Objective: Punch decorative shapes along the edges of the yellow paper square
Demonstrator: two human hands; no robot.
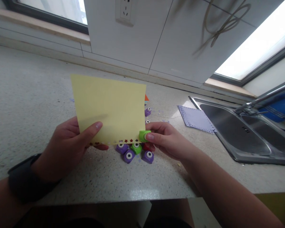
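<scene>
My left hand grips a yellow sheet of paper at its lower left, thumb on top and fingers beneath. Small shapes, among them a star and a heart, are cut along the sheet's near edge. Pinched in my right hand is a green craft punch, set on the sheet's lower right corner. Just below the paper, several more punches lie on the counter: purple punches, another green punch and a red punch, partly hidden by my right fingers. The paper covers part of what lies behind it.
A stack of pale purple paper lies on the counter by the steel sink. Beyond the yellow sheet, an orange paper corner and a purple punch show. A cable hangs on the wall near a socket.
</scene>
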